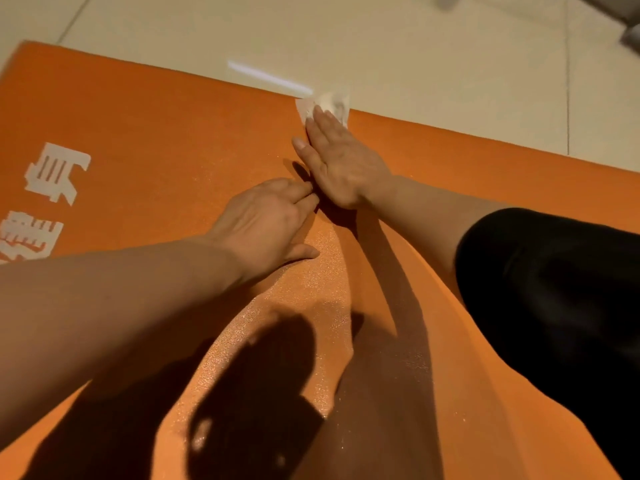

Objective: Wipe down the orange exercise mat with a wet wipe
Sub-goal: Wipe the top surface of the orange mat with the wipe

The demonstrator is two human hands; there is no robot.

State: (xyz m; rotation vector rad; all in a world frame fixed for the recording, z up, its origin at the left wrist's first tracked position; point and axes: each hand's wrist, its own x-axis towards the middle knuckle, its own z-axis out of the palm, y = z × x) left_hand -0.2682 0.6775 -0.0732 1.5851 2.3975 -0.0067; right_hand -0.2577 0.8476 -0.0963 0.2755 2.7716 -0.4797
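The orange exercise mat (166, 133) fills most of the view, with white printed characters at its left. A white wet wipe (329, 103) lies at the mat's far edge, partly over the floor. My right hand (341, 161) lies flat with straight fingers pressing on the wipe. Just behind it, my left hand (266, 220) rests flat on the mat, its fingertips close to the right hand's heel. A shiny damp band runs down the mat between my arms.
Beige tiled floor (433, 64) lies beyond the mat's far edge. My black-clad knee (554, 289) rests on the mat at the right. A grey object (630, 36) sits at the top right corner. Dark shadows of my arms fall across the near mat.
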